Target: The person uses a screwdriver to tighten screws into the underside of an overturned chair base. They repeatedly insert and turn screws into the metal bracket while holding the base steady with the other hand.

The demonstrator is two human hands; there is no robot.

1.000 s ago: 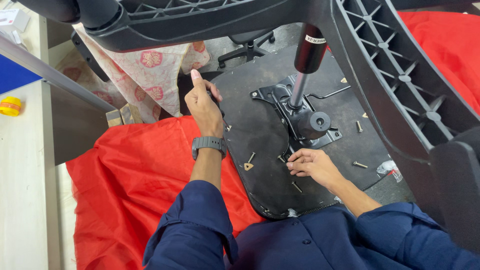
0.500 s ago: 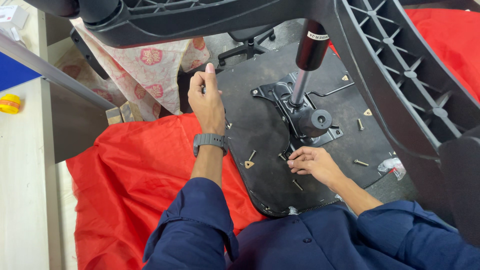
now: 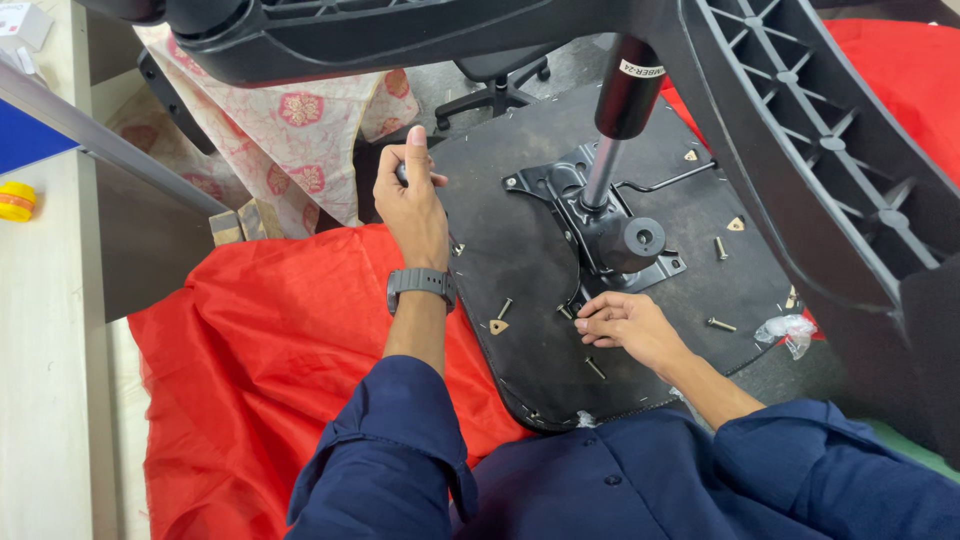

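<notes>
The left hand [image 3: 415,200] is closed around the far left edge of the black seat base [image 3: 520,300], thumb up, fingers curled over the rim; a grey wristwatch [image 3: 421,285] with a matte band sits on that wrist. The right hand [image 3: 625,325] rests flat on the board near its near edge, fingertips [image 3: 585,318] drawn together at a small screw [image 3: 566,312]; whether they actually pinch it cannot be told.

The seat base is a flat, dark, roughly square panel with rounded corners and a dull, grainy face, lying upside down on crumpled red cloth [image 3: 260,380]. Bolted at its middle is a black stamped-metal mechanism plate [image 3: 570,195], from which a gas cylinder [image 3: 615,130] rises, shiny steel shaft below, thicker black tube above. A thin wire lever [image 3: 665,182] sticks out to the right of the plate.

Loose on the board lie several short metal screws [image 3: 505,307] and small tan triangular pieces [image 3: 498,326]. A crumpled clear plastic bag [image 3: 785,330] sits at the right edge; its contents cannot be made out.

Overhead, ribbed black plastic chair parts [image 3: 800,130] cross the view. A floral patterned cloth [image 3: 300,120] lies beyond the left hand, and a yellow round object [image 3: 15,202] sits on the pale surface at far left.
</notes>
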